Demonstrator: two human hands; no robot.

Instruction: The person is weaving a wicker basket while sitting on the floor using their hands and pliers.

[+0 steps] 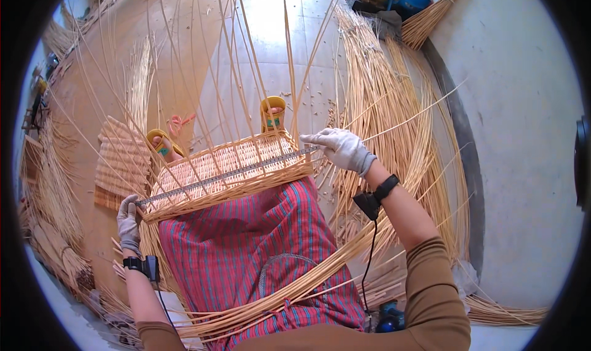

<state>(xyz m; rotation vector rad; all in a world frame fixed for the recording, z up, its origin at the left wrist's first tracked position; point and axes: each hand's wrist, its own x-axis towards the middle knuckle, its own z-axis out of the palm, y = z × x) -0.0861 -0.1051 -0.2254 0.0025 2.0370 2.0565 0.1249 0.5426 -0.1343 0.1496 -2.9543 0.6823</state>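
A rectangular woven wicker base (225,159) with long upright stakes rests on the red striped cloth (246,252) over my lap. A thin metal measuring strip (225,175) spans the base. My gloved left hand (128,219) grips the strip's left end at the basket's near left corner. My gloved right hand (341,148) has its fingers closed at the strip's right end, by the right corner, with the index finger reaching left. A bunch of long pale canes (289,271) lies across the cloth below the base.
Loose canes (375,105) cover the floor at the right beside a white wall (511,135). More bundles (55,228) lie at the left, near a flat woven panel (120,160). My feet in yellow sandals (274,105) show beyond the base. A blue bucket (409,3) stands at the back right.
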